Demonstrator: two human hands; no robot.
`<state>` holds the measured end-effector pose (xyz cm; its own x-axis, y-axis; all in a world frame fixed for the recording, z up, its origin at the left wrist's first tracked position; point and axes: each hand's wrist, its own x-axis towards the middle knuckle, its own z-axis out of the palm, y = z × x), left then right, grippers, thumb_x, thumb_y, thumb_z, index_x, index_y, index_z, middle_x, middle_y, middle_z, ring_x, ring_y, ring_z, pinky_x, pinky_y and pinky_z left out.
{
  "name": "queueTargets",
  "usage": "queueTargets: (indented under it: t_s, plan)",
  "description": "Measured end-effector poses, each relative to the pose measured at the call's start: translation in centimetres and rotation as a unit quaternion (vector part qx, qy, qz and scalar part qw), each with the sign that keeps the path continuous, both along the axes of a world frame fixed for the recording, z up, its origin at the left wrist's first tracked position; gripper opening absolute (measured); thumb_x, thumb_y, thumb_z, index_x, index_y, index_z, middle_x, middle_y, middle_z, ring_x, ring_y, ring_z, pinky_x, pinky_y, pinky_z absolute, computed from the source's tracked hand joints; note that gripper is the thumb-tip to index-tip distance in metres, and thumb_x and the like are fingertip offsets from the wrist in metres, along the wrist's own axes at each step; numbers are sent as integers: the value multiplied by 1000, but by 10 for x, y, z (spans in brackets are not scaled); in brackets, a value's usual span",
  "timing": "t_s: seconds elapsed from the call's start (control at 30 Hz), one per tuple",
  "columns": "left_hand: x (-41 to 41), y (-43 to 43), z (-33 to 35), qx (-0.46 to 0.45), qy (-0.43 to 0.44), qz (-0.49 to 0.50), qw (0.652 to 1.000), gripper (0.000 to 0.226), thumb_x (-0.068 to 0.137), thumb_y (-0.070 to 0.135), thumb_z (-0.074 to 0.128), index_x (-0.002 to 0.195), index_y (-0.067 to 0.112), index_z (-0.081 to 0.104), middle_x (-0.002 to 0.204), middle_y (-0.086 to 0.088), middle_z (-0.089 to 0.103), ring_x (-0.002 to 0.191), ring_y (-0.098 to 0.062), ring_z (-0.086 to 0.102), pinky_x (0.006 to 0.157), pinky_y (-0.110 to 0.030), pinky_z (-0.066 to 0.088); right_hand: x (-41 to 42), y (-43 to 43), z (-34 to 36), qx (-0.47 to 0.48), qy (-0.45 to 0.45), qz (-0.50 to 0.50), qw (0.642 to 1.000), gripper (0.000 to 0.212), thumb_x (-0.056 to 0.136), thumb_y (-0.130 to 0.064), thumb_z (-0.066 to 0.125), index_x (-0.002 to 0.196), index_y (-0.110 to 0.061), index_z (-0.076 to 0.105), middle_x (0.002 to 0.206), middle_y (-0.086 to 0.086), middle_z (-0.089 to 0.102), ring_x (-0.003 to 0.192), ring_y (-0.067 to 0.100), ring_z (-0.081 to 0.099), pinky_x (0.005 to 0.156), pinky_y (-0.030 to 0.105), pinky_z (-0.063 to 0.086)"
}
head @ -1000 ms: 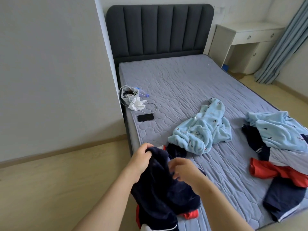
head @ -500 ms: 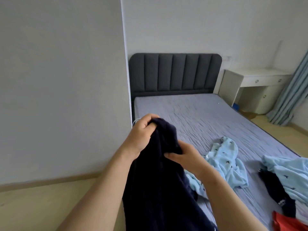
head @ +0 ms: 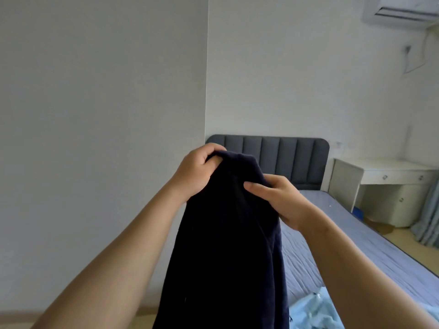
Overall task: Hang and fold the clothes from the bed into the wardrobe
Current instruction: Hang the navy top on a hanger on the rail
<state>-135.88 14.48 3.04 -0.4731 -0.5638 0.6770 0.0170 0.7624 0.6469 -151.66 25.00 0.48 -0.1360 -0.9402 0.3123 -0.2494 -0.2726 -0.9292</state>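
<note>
A dark navy garment (head: pixel 228 245) hangs in front of me, lifted well above the bed (head: pixel 356 233). My left hand (head: pixel 197 169) grips its top edge with curled fingers. My right hand (head: pixel 278 198) pinches the fabric a little lower and to the right, thumb on the front. A light blue fleece garment (head: pixel 316 312) lies on the mattress at the bottom edge, partly hidden by my right arm. The wardrobe is out of view.
A grey padded headboard (head: pixel 289 155) stands against the far wall. A white desk with drawers (head: pixel 384 186) sits right of the bed, a blue curtain (head: pixel 427 222) beyond it. A plain wall (head: pixel 95 138) fills the left. An air conditioner (head: pixel 403 8) hangs top right.
Both hands have raised the navy garment off the bed to about chest height. My view has tilted up, so most of the clothes on the mattress have dropped out of sight.
</note>
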Motion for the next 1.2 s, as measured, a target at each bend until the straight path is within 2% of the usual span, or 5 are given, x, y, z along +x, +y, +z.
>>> queueTargets:
  t_s: [0.4, 0.57, 0.8, 1.0, 1.2]
  plan:
    - [28, -22, -3, 26, 71, 177, 981, 30, 91, 11, 44, 80, 35, 58, 82, 22, 60, 87, -7, 56, 71, -10, 39, 30, -9, -12, 240, 364, -6, 900, 36, 79, -44, 66, 104, -18, 64, 99, 0, 68, 88, 15, 64, 76, 23, 48]
    - [50, -29, -21, 65, -40, 257, 963, 21, 93, 18, 44, 101, 26, 61, 99, 6, 63, 93, -17, 57, 72, -22, 43, 55, -23, -1, 140, -15, -51, 989, 13, 86, -22, 64, 94, -12, 68, 79, 6, 72, 75, 22, 68, 78, 35, 56]
    - [81, -7, -36, 191, -60, 190, 961, 3, 89, 25, 52, 87, 27, 53, 79, 5, 52, 67, -10, 56, 55, -22, 41, 81, -44, 12, 166, -308, -117, 930, 16, 90, -5, 50, 75, -7, 49, 53, 7, 53, 58, 15, 47, 39, 18, 43]
    - [102, 9, -39, 174, -109, 127, 970, 32, 91, 7, 47, 111, 31, 48, 120, 1, 47, 97, -10, 52, 76, -20, 42, 104, -43, 14, 149, -104, -52, 982, 17, 85, -15, 60, 102, -15, 60, 107, 17, 63, 100, 33, 60, 92, 46, 49]
    - [109, 17, -43, 56, -240, 163, 955, 26, 80, 12, 55, 105, 17, 58, 112, -3, 56, 113, -22, 50, 88, -38, 44, 111, -25, 2, 118, 13, 64, 991, 10, 80, -6, 64, 88, -10, 66, 84, 15, 66, 80, 28, 63, 81, 39, 52]
